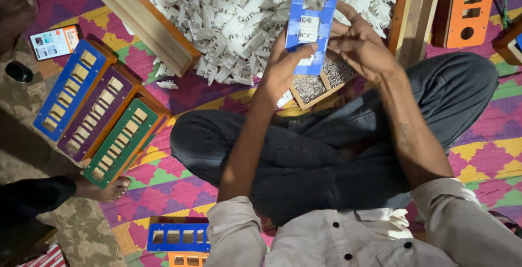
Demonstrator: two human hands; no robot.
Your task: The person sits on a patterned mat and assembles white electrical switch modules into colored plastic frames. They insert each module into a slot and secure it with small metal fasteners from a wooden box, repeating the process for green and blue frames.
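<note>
I sit cross-legged on a patterned mat. Both hands hold a long blue plastic panel (316, 11) with rectangular cut-outs, upright over my lap. My left hand (283, 67) grips its lower left edge, thumb across the front. My right hand (359, 44) holds its right side, fingers pressing on a white socket piece (307, 28) set in one cut-out. Behind the panel lies a big heap of white plastic socket parts (234, 22). Under the hands sits a small wooden tray of metal screws (322, 84).
Blue, purple and green panels on wooden boxes (98, 115) lie at left, with another person's foot (106, 188) below them. A phone (54, 42) is at far left, an orange panel (471, 7) at top right, a wooden frame (145, 21) at top, more panels (178, 237) at bottom.
</note>
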